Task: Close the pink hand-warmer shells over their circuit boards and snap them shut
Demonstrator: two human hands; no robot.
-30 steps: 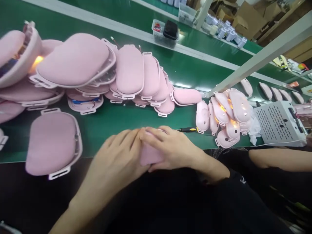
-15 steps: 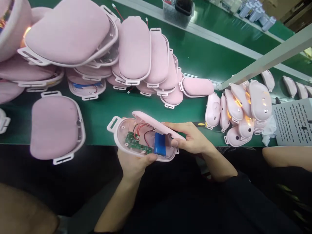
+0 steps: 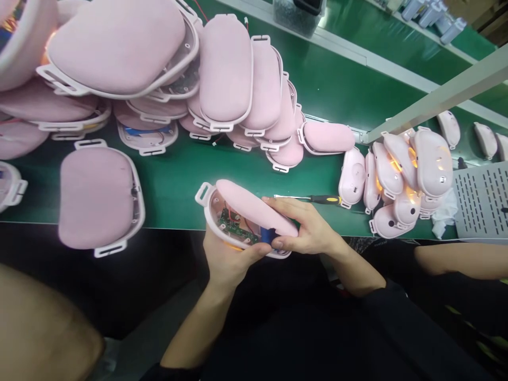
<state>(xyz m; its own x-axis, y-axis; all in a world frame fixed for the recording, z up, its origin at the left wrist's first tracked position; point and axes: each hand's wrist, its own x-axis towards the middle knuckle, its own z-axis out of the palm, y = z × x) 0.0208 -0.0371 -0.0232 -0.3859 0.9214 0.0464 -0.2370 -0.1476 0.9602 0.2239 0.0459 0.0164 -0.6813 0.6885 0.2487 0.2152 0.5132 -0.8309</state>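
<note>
Centrally, a pink shell [image 3: 222,222] is cradled from below in the left hand [image 3: 228,259]; its padded cover [image 3: 254,207], hinged ajar at 12 o'clock, is pinched by the right hand [image 3: 305,233], exposing a circuit board [image 3: 232,221].

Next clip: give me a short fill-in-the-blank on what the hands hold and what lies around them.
1. The left hand holds from below a clear shell with a ____ circuit board inside.
2. The right hand presses a ____ padded cover down over that shell.
3. A screwdriver with a yellow and black handle lies on the ____ belt.
4. It lies just ____ of the hands.

Missing words: green; pink; green; beyond
</note>
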